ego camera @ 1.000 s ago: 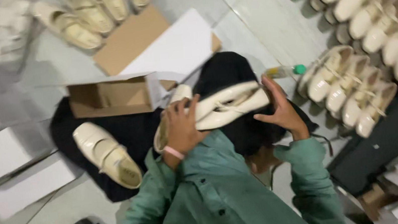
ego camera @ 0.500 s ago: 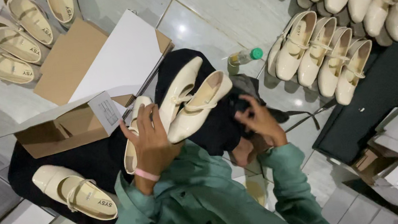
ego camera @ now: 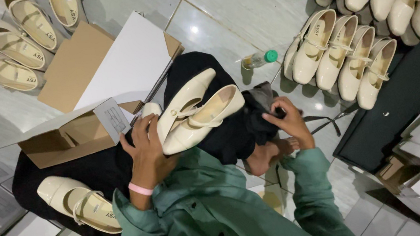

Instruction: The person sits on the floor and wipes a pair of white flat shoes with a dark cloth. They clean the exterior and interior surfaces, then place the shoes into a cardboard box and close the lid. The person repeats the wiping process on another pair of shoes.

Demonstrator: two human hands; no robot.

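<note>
A person's left hand (ego camera: 146,153) is gripping a pair of cream strap shoes (ego camera: 196,111) over dark cloth (ego camera: 222,132), centre frame. The right hand (ego camera: 286,122), at three o'clock, is pinching the cloth's edge. An open cardboard box (ego camera: 71,137) is lying at nine o'clock, more cream shoes (ego camera: 344,59) at two o'clock.

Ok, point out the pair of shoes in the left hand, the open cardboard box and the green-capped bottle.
pair of cream shoes (ego camera: 196,115), head view, on the strap of the nearer shoe.
open cardboard box (ego camera: 66,143), head view, on its inner wall.
green-capped bottle (ego camera: 259,59), head view, on its clear body.
</note>
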